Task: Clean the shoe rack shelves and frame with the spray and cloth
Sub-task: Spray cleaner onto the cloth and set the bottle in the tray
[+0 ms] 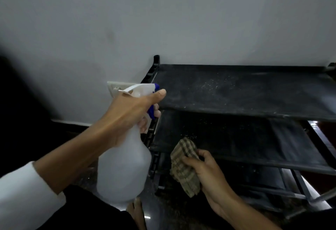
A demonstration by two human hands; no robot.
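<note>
A black shoe rack [245,91] with dusty fabric shelves stands against the wall on the right. My left hand [131,113] grips the neck of a white spray bottle [125,166] with a blue nozzle and trigger, its fingers curled on the trigger, the nozzle pointing at the rack's top shelf. My right hand [205,171] holds a brown checked cloth [185,164] in front of the second shelf [236,138], near its left front edge. White specks lie on both upper shelves.
A grey wall [163,20] rises behind the rack. A white wall socket [116,88] sits just left of the rack's black side frame [152,73]. A bare foot [136,213] rests on the dark floor below the bottle. Lower shelves and metal bars show at the bottom right.
</note>
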